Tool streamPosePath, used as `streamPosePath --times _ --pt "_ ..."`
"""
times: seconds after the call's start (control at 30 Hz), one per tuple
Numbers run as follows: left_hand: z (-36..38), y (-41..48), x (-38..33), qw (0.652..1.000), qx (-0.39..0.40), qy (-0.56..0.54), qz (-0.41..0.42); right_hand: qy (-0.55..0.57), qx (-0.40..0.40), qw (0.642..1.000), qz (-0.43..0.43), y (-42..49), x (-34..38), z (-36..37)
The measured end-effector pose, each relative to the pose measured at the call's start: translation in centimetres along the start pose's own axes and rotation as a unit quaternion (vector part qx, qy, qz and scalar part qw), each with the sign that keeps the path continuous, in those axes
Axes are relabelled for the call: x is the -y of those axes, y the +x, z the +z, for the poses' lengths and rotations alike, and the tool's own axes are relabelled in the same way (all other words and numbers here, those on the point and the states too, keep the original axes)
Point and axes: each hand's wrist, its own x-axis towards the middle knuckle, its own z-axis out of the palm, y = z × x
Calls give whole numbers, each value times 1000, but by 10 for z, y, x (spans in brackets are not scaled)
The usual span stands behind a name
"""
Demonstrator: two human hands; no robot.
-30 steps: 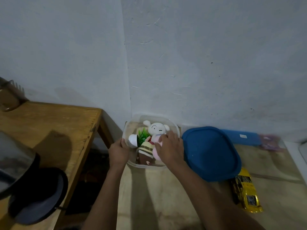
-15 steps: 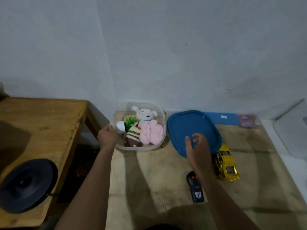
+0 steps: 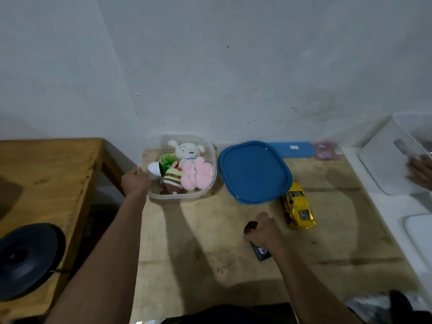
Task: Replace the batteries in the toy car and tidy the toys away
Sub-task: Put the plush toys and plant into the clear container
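Gripping: black remote (image 3: 258, 246) is being closed on by right hand (image 3: 263, 232) (long axis toward wall).
Steadying: toy box (image 3: 211, 157) rim is being held by left hand (image 3: 135, 182).

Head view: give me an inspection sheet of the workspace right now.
Surface: worn board, stained, lit dimly.
Job's things: yellow toy car on the board beside the blue lid; clear container holds soft toys, lid off.
Clutter: blue case by the wall; black disc on the wooden table.
Grippers: left hand grips the container's rim; right hand closes on the black remote.
Cables: nothing seen.
Surroundings: bare wall; white trays at right, another person's hand there.
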Motion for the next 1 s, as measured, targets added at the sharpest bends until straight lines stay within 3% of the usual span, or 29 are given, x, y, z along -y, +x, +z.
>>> streamPosePath --times 0.13,0.3,0.43,0.53,0.63,0.77,0.9,1.0 --pt "-1 1 1 1000 12 0 -19 139 -41 985 -94 -9 8 -4" --pt "-5 0 -1 1000 29 7 -9 159 -12 973 -169 -18 39 -32" --pt "-21 -11 -29 996 3 -32 81 82 -6 969 -234 -12 79 -63" --pt "-40 -25 -66 976 138 -123 113 8 -25 963 -269 -4 114 -81" --pt "-44 -41 -82 944 258 -18 204 -61 -54 944 -320 5 151 -87" --pt "-31 -39 -69 932 201 120 278 -136 -70 919 -363 23 201 -88" --pt "-16 -22 -41 923 225 239 203 -97 -78 921 -370 47 253 -81" --pt "0 -21 -28 940 244 207 121 -25 -65 925 -373 62 287 -69"
